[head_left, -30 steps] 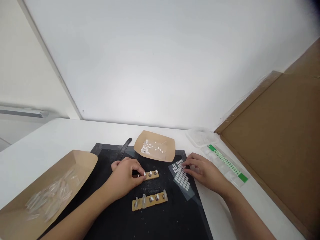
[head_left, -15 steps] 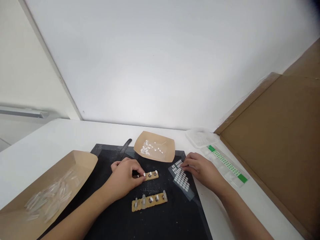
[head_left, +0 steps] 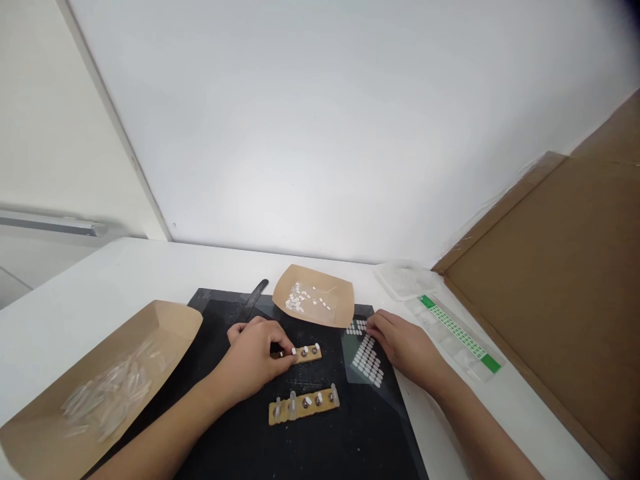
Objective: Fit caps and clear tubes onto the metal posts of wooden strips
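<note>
My left hand [head_left: 261,353] is closed on the left part of a tan strip [head_left: 314,355] that carries round metal pieces topped with small white ovals. Nearer to me lies a second tan strip [head_left: 295,417], with clear pieces standing on some spots and white ovals on others. My right hand [head_left: 395,335] pinches the upper right edge of a clear sheet of white oval stickers [head_left: 369,363]. Whether a loose sticker is between those fingertips is hidden. Both strips and the sheet rest on a black mat [head_left: 240,440].
A cardboard tray of clear slim pieces [head_left: 170,317] stands at the left. Behind the mat is a smaller tray with white bits [head_left: 345,300]. A dark flat tool [head_left: 256,297] lies beside it. At the right are a clear case with a green-edged strip [head_left: 457,330] and a cardboard wall [head_left: 550,280].
The sticker sheet has turned under my right hand, and its stickers lie at a different angle. My left hand keeps its hold on the strip. The whole view has shifted slightly.
</note>
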The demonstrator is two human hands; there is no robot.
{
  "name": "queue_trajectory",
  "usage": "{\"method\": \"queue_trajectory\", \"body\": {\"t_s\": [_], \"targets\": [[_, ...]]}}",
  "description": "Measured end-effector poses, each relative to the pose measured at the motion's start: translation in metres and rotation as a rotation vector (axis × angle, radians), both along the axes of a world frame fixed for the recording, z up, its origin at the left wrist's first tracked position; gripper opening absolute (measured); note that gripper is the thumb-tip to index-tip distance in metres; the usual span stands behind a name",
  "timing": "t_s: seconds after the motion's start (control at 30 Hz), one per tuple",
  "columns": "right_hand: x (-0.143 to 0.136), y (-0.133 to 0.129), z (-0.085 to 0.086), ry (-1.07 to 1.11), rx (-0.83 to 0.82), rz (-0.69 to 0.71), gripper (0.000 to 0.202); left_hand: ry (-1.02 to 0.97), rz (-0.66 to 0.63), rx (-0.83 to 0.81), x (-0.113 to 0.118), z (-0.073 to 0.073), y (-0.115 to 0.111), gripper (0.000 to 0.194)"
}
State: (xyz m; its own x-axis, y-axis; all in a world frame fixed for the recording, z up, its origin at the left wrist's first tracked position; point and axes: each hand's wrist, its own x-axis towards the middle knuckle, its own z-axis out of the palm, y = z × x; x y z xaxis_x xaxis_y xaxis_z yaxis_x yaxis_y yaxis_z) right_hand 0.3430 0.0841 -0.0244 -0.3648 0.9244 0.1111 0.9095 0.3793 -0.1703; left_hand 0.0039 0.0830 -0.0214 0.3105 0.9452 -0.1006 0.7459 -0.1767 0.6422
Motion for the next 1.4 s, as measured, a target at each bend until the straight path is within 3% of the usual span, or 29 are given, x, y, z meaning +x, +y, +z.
{"method": "queue_trajectory", "body": {"t_s": [0.3,0.5,0.83,1.1,1.4], "targets": [[0.001,-0.001,0.0,0.048,0.005,-0.06,0.022,-0.01,-0.03,-0.021,-0.003,0.001,0.002,0.008],[0.002,-0.006,0.004,0.078,0.01,-0.091,0.022,-0.01,-0.051,-0.014,-0.008,0.001,0.003,0.028],[-0.009,-0.016,0.011,0.107,0.054,-0.121,0.021,0.002,-0.107,-0.007,-0.016,0.014,0.003,0.04],[-0.017,-0.02,0.017,0.189,0.032,-0.093,0.021,-0.004,-0.127,0.05,-0.028,0.016,-0.001,0.019],[-0.017,-0.016,0.012,0.243,0.0,-0.111,0.024,-0.047,-0.111,0.075,-0.029,0.007,-0.002,0.014]]}}
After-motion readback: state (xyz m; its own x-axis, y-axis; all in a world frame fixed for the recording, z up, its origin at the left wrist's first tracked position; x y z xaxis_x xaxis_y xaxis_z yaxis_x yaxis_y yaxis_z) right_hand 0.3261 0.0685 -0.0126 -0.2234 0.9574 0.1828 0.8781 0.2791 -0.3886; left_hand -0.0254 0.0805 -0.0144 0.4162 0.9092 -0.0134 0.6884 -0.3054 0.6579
